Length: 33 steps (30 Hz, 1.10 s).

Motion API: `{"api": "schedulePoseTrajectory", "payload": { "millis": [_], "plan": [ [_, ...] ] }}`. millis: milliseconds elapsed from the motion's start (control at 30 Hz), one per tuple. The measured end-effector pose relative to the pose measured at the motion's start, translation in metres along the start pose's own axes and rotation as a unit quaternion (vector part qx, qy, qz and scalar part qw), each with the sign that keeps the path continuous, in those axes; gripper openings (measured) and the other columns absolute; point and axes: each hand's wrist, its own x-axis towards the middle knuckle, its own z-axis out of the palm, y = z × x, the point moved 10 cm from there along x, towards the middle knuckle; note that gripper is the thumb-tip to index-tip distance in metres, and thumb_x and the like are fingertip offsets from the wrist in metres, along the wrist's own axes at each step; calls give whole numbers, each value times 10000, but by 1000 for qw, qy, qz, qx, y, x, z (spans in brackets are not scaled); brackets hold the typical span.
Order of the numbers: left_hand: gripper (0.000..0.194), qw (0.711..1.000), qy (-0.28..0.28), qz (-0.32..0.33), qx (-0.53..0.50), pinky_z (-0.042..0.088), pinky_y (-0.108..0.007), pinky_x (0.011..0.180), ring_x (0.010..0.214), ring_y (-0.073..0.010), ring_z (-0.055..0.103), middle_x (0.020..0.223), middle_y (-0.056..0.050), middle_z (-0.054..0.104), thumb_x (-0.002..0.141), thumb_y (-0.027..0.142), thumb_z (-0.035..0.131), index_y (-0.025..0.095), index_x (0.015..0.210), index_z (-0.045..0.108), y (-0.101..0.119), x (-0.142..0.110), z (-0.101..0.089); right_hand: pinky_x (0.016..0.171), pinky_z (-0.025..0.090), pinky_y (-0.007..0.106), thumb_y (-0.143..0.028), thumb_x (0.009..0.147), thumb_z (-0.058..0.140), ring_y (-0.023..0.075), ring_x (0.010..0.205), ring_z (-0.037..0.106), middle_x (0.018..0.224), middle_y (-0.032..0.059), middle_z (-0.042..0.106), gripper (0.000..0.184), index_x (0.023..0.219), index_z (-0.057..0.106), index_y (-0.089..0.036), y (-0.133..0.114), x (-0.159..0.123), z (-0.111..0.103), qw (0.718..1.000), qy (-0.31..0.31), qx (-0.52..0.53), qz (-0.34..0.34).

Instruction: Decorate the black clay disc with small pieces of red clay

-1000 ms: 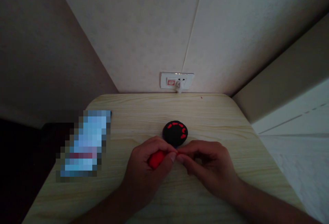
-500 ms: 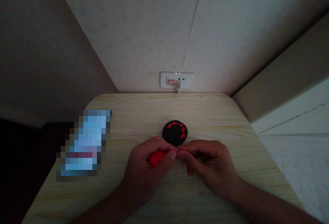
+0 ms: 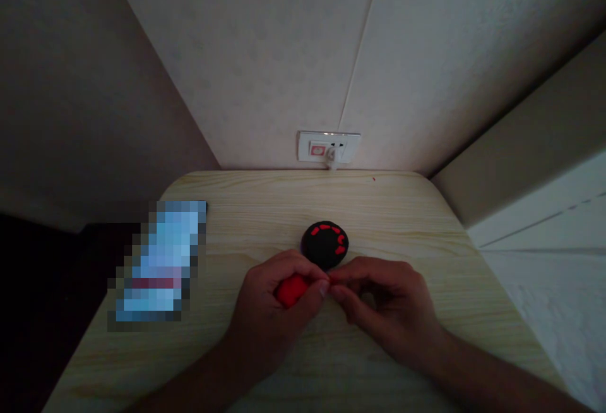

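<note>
My left hand (image 3: 272, 315) is curled around a lump of red modelling clay (image 3: 290, 290), its thumb and index fingertip pressed together. My right hand (image 3: 391, 312) meets it tip to tip. A small red bit of clay (image 3: 331, 280) shows between the right thumb and index finger, right at the left fingertips. Just beyond both hands lies a round black disc (image 3: 324, 249), apparently clay too. Several short red pieces form an arc along its far and right side. The left fingers partly cover the lump.
A pixelated phone-like screen (image 3: 161, 255) lies on the left of the pale wooden tabletop (image 3: 255, 211). A wall socket (image 3: 328, 146) with a plug in it sits just above the back edge. A tiny red speck (image 3: 374, 179) rests near that edge.
My right fingertips have parted slightly from each other, and more red clay shows between them. The whole view has shifted a little. The disc stays in place on the table.
</note>
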Motion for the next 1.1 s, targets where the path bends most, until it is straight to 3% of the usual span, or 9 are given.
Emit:
{"api": "schedulePoseTrajectory", "payload": {
  "millis": [200,400,800,1000,1100],
  "plan": [
    [102,1000,18,3,11,524,-219,625,657,-132,666,715,17,726,799,118,718,203,751,747,-1,-1,-4,444,472,209,-273,874,750,108,467,593,608,16,706,106,901,807,-189,1,0,-1,1000,3,-5,1],
    [83,1000,15,4,5,548,-233,648,684,-146,697,756,10,759,798,160,785,232,834,803,-1,1,-5,402,487,179,-317,862,761,95,430,596,618,22,721,144,819,778,-182,13,-1,-1,994,14,80,67],
    [115,1000,19,-17,13,532,-225,619,645,-139,678,705,18,752,811,138,713,215,770,788,-6,2,-7,391,494,164,-363,823,792,78,428,564,619,11,708,183,794,773,-183,24,0,2,985,10,122,120],
    [95,999,23,-21,25,517,-211,594,620,-130,661,686,22,743,803,161,711,212,756,777,-6,1,-8,380,488,162,-322,697,897,78,429,553,604,-6,701,198,761,764,-190,29,0,0,978,32,151,142],
    [77,998,39,-41,35,506,-205,560,592,-130,647,652,27,730,789,178,719,208,730,759,-10,2,-11,370,470,156,-336,700,895,67,415,540,618,2,713,211,744,762,-179,30,2,-3,975,40,158,149]
  ]
}}
